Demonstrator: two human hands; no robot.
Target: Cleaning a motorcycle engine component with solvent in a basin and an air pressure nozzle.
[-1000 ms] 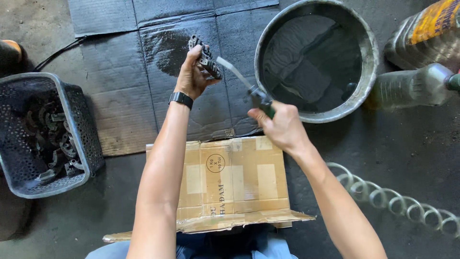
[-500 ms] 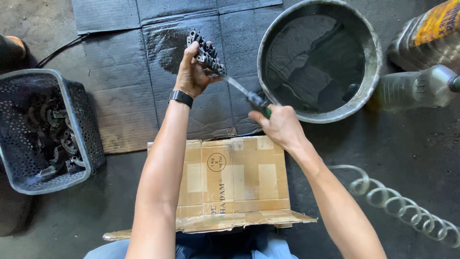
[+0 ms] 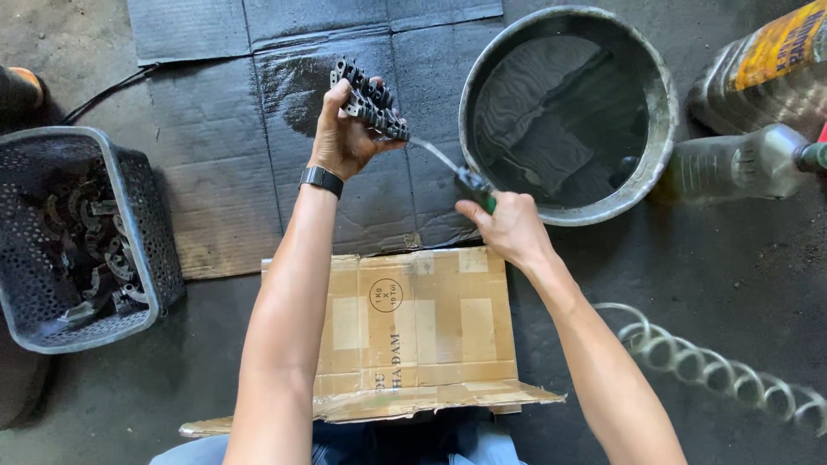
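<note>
Dark, oil-stained cardboard sheets are lying flat across the concrete floor, taking up most of the upper middle of the view; a brown cardboard box is sitting nearest the person, between the two forearms; a round metal basin holding dark liquid is standing at the upper right, just beyond the right hand; a grey perforated plastic basket is resting at the left edge, with dark curved metal parts lying inside it; two plastic bottles, one with a yellow label and one clear, are lying on their sides to the right of the basin; a coiled hose is trailing along the floor at the lower right; the left hand, with a black wristband on its wrist, is closing around a black toothed metal part, holding it up over the wet patch of cardboard, left of the basin; the right hand is gripping the green handle of a small brush, whose tip is touching the lower end of the toothed part.
</note>
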